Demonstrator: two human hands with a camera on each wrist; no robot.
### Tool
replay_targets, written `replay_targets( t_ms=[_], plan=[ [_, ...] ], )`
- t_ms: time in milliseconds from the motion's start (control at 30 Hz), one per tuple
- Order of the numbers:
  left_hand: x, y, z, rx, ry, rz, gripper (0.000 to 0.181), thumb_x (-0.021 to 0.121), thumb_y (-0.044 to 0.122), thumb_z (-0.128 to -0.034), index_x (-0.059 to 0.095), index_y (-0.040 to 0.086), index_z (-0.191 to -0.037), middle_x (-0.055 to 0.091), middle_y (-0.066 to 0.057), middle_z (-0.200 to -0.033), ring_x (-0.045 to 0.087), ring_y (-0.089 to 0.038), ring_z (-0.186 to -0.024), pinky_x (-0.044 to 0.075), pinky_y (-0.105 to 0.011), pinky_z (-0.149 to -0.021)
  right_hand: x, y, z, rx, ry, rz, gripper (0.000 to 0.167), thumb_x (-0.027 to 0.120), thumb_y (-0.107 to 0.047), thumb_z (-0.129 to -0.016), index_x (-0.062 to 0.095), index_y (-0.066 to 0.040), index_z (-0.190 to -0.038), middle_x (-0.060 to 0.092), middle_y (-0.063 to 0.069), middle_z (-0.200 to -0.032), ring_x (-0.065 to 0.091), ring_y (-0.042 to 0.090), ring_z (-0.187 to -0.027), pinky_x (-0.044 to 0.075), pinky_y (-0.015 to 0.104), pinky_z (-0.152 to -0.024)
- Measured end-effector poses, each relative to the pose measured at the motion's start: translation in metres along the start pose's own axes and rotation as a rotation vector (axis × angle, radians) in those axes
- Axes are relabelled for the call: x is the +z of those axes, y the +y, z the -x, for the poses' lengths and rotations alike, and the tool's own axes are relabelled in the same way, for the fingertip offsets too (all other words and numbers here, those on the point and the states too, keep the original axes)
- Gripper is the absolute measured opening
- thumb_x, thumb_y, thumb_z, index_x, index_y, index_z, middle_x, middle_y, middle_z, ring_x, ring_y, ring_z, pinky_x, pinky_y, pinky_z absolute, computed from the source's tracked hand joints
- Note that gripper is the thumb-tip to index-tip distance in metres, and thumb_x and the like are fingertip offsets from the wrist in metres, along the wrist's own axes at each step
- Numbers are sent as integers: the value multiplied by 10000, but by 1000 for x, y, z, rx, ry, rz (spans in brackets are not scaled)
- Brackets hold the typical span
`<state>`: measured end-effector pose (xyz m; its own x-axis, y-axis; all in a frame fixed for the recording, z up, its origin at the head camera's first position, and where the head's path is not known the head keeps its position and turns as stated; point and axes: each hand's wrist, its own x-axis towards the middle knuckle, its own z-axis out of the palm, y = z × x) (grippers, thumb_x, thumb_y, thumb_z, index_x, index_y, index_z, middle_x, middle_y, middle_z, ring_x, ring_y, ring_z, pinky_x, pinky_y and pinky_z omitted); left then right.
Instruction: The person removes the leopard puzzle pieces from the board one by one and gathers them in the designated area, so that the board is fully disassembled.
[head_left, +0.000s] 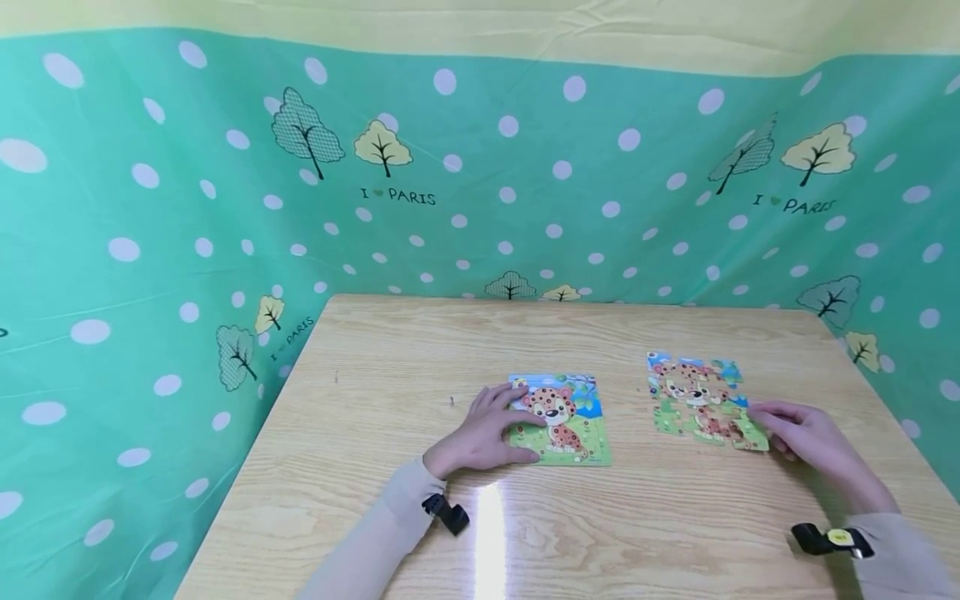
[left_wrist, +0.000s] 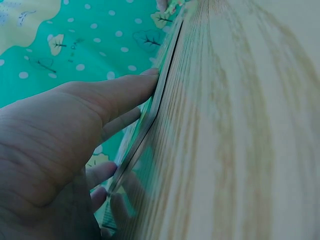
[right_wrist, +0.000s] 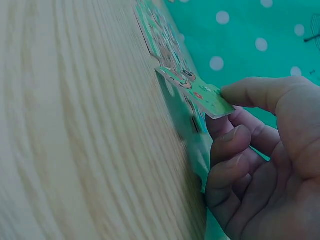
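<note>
A square leopard picture board (head_left: 581, 429) lies flat near the middle of the table. My left hand (head_left: 486, 433) rests on its left side, fingers spread over the edge; in the left wrist view the thumb (left_wrist: 122, 92) touches the board from above. To the right lies a jigsaw puzzle (head_left: 693, 385) with the same leopard, with gaps among its pieces. My right hand (head_left: 806, 432) pinches a green corner puzzle piece (right_wrist: 202, 97) between thumb and fingers. This piece is tilted at the puzzle's lower right, its outer edge raised off the table.
A light wooden table (head_left: 390, 358) carries both pictures. Green dotted cloth (head_left: 420, 242) hangs behind it and at both sides. A tiny dark speck (head_left: 452, 402) lies left of the board. Light glares off the tabletop in front of the left hand.
</note>
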<state>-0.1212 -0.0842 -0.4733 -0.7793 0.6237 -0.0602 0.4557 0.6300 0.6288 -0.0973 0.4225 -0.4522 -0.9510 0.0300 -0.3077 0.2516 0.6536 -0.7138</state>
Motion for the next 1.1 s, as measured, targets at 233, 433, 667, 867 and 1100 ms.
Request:
replay_targets(
  t_ms=[233,433,667,867,1100],
  plan=[
    [-1,1,0,-2,-1,3,528,792,481,-929,692,314,-1420,262,-74,-1773,125,-340,-1657,8,-624,-1342,-5,8,-1,37,24,34,704,510,-447,-1120,472,154,-1486,555,-17,-710,510,144,-606,461,300,-565],
    [0,0,0,0,-1,2,533,791,487,-926,693,311,-1420,268,-71,-1772,133,-340,-1655,19,-634,-1340,0,11,0,53,46,43,693,515,-461,-1114,513,141,-1456,585,-15,-724,515,143,-609,464,305,-553],
    [1,0,0,-4,-8,7,536,788,493,-928,689,317,-1424,260,-64,-1775,126,-335,-1657,19,-628,-1341,3,9,0,49,52,55,668,507,-440,-1119,517,136,-1457,625,-10,-802,533,134,-645,482,297,-568],
    [0,-1,0,-5,-4,6,533,784,493,-931,686,325,-1427,255,-59,-1777,120,-333,-1658,7,-629,-1340,4,7,-1,47,58,64,674,486,-439,-1124,493,137,-1473,625,-3,-811,530,138,-646,481,299,-572],
    [2,-3,-1,-4,-1,-12,540,782,509,-927,682,336,-1429,260,-57,-1776,130,-336,-1657,21,-628,-1342,5,6,0,38,81,105,648,496,-432,-1121,535,129,-1443,665,29,-872,541,140,-658,489,296,-563]
  ],
)
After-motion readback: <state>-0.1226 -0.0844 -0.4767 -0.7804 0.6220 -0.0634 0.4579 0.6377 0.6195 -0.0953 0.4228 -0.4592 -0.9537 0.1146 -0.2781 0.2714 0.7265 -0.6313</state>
